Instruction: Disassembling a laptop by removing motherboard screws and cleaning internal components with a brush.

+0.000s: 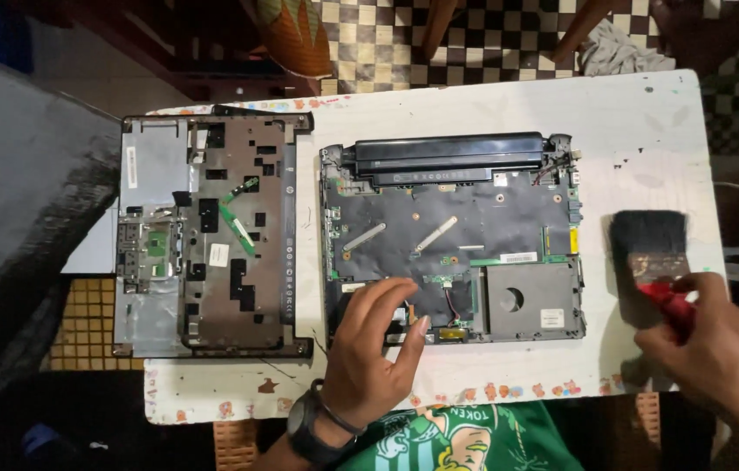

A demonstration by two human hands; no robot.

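We see a white tabletop (491, 105) whose near edge runs just in front of the person, with bare room along its far side and a strip between the 2 laptop parts. The opened laptop base (455, 235) lies flat in the middle, its near edge close to the tabletop's near edge; it shows a dark shielded board, a long black battery (448, 155) along the far side, 2 silver strips and a grey drive bay at the near right corner. The left hand (374, 344), a black watch at its wrist, rests on the base's near left corner, fingers spread and laid flat, clasping nothing. To the left, the removed cover panel (212, 234) lies inner side up, overhanging the tabletop's left edge. On the right, well apart from the base, the right hand (718, 340) has its grip closed around the red handle of a paintbrush (653, 253), whose black bristles point away near the right edge.
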